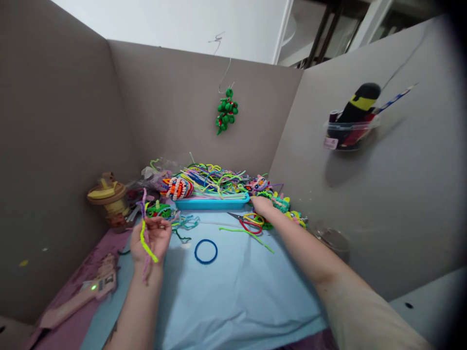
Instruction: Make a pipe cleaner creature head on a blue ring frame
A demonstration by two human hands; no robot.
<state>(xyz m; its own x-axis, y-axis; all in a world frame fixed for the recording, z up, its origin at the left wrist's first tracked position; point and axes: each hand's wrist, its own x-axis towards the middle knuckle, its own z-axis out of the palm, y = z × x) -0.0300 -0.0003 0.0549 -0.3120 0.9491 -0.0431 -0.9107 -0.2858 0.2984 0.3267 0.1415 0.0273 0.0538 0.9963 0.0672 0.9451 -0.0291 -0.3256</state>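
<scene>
Have a yellow strand [143,234] and a purple strand [146,275] lengthwise in the left hand [156,238] — palm up, held loosely against half-curled fingers. Stretch the right hand [264,206] out to the right end of the blue tray [211,205]. Can't tell the state of those fingertips, apart or clamped, through the blur. See a tangle of many-coloured strands [219,179] heaped in and behind the tray, with a striped orange bundle [180,188] at its left end. Find scissors [242,219] just below the right hand, near a bright green strand [233,230] on the light blue cloth [237,291]. Note a dark blue ring [206,263] flat on the cloth, between both forearms — and a pink tool [95,288] with a lit green light, far left.
</scene>
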